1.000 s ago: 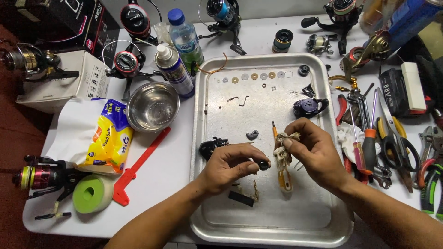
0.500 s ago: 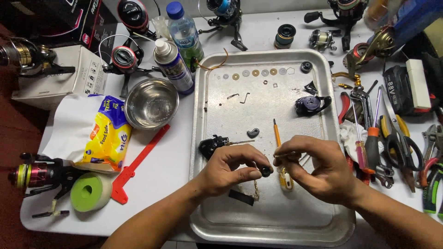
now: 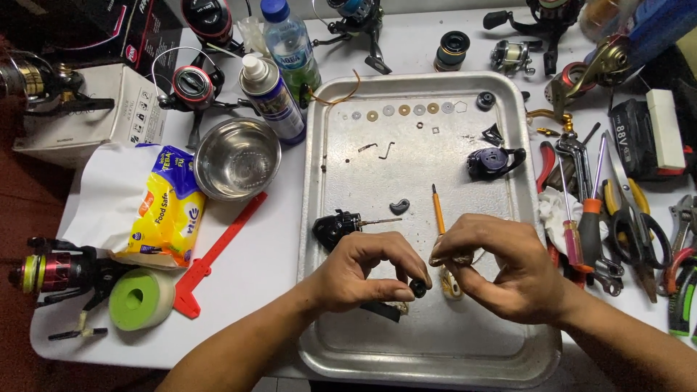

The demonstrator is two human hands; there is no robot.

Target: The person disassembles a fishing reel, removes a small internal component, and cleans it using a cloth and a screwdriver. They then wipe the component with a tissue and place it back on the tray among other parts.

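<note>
White bench (image 3: 276,239) carries a metal tray (image 3: 435,363). Over the tray's near half, left hand (image 3: 363,272) pinches a small black round part (image 3: 418,288); right hand (image 3: 508,272) grips a brass-coloured part (image 3: 451,258). Orange screwdriver (image 3: 438,209) lies just beyond them on the tray.

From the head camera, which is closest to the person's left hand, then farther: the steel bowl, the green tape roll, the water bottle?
From the left hand:
1. Steel bowl, up and left, beside the tray.
2. Green tape roll, far left, near the table edge.
3. Water bottle, at the far back.

White table (image 3: 276,239) under even light; dark floor (image 3: 22,218) left.
</note>
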